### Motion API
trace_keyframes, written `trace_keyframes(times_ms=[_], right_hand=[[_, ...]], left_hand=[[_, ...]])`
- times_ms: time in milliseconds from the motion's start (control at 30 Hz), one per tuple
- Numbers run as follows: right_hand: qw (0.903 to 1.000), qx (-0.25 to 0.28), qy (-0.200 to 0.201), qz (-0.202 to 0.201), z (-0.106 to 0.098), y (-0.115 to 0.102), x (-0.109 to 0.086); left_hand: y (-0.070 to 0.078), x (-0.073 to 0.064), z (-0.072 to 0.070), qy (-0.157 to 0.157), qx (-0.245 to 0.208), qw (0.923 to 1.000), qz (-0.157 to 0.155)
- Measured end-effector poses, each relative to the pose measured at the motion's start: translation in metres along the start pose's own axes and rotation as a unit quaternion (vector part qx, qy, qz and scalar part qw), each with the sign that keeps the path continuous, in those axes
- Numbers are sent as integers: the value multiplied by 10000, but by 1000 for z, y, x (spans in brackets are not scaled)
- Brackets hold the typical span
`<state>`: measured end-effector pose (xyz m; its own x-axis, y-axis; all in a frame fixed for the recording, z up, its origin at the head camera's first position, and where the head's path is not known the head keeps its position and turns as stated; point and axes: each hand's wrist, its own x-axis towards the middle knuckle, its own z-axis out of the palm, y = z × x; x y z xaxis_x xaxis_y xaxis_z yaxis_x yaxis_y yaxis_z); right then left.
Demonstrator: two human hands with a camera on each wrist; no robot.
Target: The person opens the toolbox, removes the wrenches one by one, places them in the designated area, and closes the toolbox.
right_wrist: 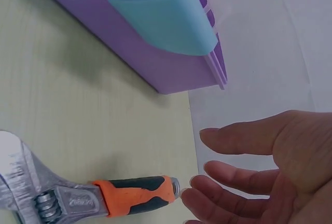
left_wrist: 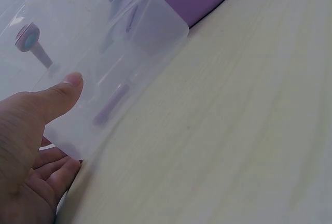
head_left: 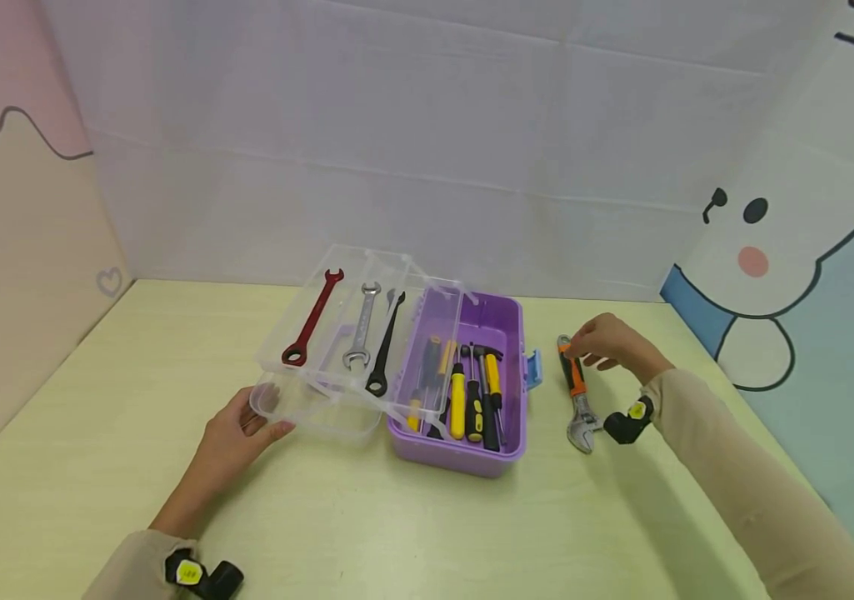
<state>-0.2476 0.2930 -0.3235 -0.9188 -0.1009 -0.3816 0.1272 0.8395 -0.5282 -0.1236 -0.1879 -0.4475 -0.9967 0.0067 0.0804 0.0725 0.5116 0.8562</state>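
My left hand [head_left: 227, 437] holds the near left corner of the toolbox's clear plastic lid [head_left: 352, 425], its thumb [left_wrist: 62, 97] lying along the outer face. In the lid area lie a red wrench [head_left: 314, 321], a silver wrench [head_left: 362, 325] and a black wrench [head_left: 387, 346]. The purple toolbox base [head_left: 456, 462] stands to its right, with several yellow-and-black tools inside. Over the orange-and-black handle of an adjustable wrench [head_left: 580, 412] hovers my right hand [head_left: 614, 343]. Its thumb and fingers are apart, with nothing between them in the right wrist view.
A light blue latch [head_left: 534, 369] sticks out from the base's right side. Inside the base are a hammer [head_left: 492, 375] and screwdrivers [head_left: 474, 408]. A white cloth wall [head_left: 427, 150] closes off the back of the pale table [head_left: 397, 533]; printed panels stand at both sides.
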Motion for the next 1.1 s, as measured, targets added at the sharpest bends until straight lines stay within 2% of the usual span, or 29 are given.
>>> trace_keyframes(times_ms=[300, 733, 1100], right_hand=[[9995, -175, 143, -227, -8, -19, 2], [9964, -414, 341, -656, -8, -44, -1], [9931, -474, 147, -1060, -4, -61, 2]], left_hand=[[2, 1, -1, 1, 23, 10000, -1], [1, -1, 0, -6, -13, 10000, -54], [0, 0, 0, -14, 6, 10000, -50]])
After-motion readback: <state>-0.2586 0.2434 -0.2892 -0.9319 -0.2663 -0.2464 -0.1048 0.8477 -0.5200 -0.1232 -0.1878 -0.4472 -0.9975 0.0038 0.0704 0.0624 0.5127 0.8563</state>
